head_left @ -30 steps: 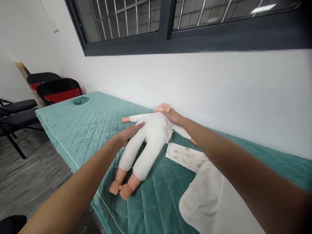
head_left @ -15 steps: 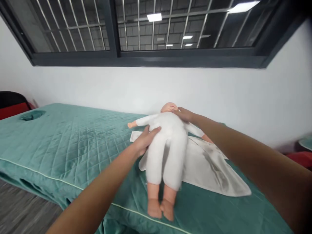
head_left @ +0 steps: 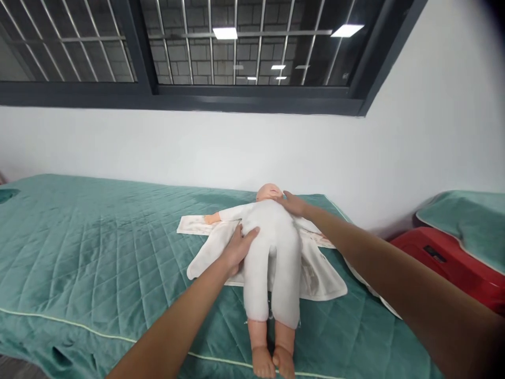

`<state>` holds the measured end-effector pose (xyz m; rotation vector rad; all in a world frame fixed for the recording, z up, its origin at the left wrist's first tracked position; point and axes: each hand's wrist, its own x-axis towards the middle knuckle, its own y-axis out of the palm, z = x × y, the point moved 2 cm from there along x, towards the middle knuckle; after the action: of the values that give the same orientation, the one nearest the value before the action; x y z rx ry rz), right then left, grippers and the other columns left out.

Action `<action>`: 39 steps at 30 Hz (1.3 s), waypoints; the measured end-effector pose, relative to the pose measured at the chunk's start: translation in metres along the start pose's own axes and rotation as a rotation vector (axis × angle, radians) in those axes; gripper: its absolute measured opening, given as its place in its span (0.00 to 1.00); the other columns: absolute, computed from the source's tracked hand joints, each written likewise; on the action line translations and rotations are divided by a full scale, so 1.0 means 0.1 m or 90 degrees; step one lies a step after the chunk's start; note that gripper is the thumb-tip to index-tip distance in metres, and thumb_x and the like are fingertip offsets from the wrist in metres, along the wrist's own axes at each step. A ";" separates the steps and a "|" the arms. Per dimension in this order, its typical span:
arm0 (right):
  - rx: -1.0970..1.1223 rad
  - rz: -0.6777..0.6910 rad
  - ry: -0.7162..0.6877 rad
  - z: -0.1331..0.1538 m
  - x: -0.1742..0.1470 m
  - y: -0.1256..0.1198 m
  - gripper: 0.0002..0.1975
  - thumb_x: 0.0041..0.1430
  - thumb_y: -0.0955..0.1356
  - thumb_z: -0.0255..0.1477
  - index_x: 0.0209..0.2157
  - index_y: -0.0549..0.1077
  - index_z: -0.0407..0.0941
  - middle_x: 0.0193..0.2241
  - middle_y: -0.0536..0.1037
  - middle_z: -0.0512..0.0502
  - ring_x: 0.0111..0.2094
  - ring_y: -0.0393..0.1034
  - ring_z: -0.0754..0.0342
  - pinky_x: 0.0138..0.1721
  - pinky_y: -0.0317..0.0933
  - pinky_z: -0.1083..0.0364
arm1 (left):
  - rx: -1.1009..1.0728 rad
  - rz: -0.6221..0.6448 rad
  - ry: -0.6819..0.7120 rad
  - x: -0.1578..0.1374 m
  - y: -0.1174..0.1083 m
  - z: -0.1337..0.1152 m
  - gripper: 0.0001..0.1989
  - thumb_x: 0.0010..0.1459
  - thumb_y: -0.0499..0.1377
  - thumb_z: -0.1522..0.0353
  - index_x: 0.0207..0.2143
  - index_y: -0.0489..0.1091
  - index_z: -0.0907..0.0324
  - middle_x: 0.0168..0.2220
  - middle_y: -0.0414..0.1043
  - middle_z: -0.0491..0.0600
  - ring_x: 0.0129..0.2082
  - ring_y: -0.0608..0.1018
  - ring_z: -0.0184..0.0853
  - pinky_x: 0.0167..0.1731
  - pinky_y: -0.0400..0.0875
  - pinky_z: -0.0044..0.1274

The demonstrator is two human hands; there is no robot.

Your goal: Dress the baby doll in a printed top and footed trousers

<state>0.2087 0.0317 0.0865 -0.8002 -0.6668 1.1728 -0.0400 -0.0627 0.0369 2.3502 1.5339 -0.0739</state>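
Note:
A baby doll with a white cloth body lies on its back, its feet toward me and its head at the wall side. Beneath it a small white garment is spread open, with the doll's arms stretched out along its sleeves. My left hand grips the doll's waist from the left, thumb on top of the belly and fingers partly hidden at the side. At the neck and shoulder, my right hand holds the doll from the right; some of its fingers are hidden behind the doll.
A green quilted bed cover with pale piping lies under everything. The white wall and a dark-framed barred window stand behind. At the right are a red plastic chair and green fabric over it.
The doll now rests over the middle of the garment, which shows on both sides of it. Both hands keep their hold. The view has turned to the right, bringing the red chair in.

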 end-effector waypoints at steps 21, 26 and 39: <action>-0.381 0.160 -0.394 1.42 -0.25 1.17 0.21 0.55 0.70 0.31 0.50 0.71 0.40 0.50 0.74 0.32 0.53 0.66 0.34 0.51 0.59 0.38 | 0.838 -0.461 0.224 0.37 -0.70 0.18 0.12 0.65 0.49 0.66 0.38 0.72 0.59 0.44 0.69 0.56 0.47 0.70 0.44 0.42 0.66 0.32; -0.382 0.163 -0.424 1.31 -0.18 1.02 0.18 0.60 0.67 0.35 0.50 0.71 0.44 0.49 0.75 0.36 0.49 0.70 0.38 0.46 0.63 0.45 | 0.732 -0.539 0.224 0.37 -0.79 0.19 0.11 0.67 0.49 0.66 0.36 0.68 0.58 0.39 0.71 0.52 0.43 0.73 0.40 0.38 0.65 0.28; -0.365 0.130 -0.521 1.03 -0.53 0.78 0.23 0.66 0.58 0.47 0.50 0.72 0.48 0.46 0.77 0.40 0.46 0.70 0.43 0.45 0.60 0.48 | 0.561 -0.641 0.236 0.27 -0.89 0.19 0.09 0.66 0.47 0.69 0.42 0.66 0.58 0.43 0.73 0.52 0.41 0.75 0.38 0.38 0.66 0.27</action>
<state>0.0699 0.0144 0.0776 -0.8586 -1.6819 1.5245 -0.1060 -0.0122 -0.0094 1.8125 3.2372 -0.6949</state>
